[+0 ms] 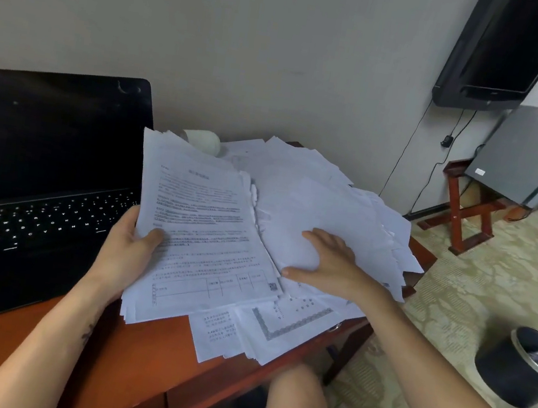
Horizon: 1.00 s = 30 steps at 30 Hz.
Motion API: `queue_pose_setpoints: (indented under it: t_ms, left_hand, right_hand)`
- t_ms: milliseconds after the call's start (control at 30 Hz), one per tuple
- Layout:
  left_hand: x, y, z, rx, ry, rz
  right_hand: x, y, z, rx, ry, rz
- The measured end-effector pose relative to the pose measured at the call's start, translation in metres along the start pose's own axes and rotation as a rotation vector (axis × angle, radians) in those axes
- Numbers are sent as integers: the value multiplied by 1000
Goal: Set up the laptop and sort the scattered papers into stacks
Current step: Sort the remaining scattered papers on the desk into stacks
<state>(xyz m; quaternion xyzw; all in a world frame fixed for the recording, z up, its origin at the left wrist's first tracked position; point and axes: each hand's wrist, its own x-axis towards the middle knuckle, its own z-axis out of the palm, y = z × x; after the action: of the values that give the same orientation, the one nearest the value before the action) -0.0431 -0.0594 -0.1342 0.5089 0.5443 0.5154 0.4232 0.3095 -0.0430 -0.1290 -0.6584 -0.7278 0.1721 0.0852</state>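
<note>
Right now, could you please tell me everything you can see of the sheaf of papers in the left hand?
The sheaf is a thick bundle of white printed sheets with uneven edges; the top page shows text, a table and a square code. The left hand grips its left edge, thumb on top, holding it tilted, overlapping the loose pile.

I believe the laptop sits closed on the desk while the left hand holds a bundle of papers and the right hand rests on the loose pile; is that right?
Not quite: the head view shows the laptop open, screen raised and keyboard showing. The left hand does hold the bundle of papers, and the right hand rests on the loose pile.
</note>
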Motion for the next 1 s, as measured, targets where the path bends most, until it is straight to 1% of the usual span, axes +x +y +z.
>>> queue_pose_setpoints:
  t_ms: [33, 167, 233, 333, 433, 533, 700, 833, 1000]
  left_hand:
    - [0, 0, 0, 12, 15, 10]
    - [-1, 0, 0, 25, 19, 13]
    - [-2, -1, 0, 24, 29, 5]
    - [-3, -2, 1, 27, 30, -4]
    - [-3, -1, 3, 49, 37, 5]
    - [-4, 0, 6, 58, 31, 13]
    - [-5, 0, 7, 60, 23, 13]
    - [-5, -1, 9, 61, 34, 32]
    - [-2, -4, 6, 61, 75, 37]
  right_hand:
    - [0, 5, 4, -33, 21, -11]
    - [4, 15, 13, -136, 238, -112]
    - [3, 17, 12, -208, 299, -159]
    - [1, 20, 8, -227, 354, -160]
    - [2, 24, 0, -219, 426, -103]
    - [8, 32, -8, -147, 427, -34]
    - [15, 40, -16, -20, 359, -18]
    - [30, 30, -24, 35, 397, -72]
    - [69, 7, -26, 51, 346, -147]
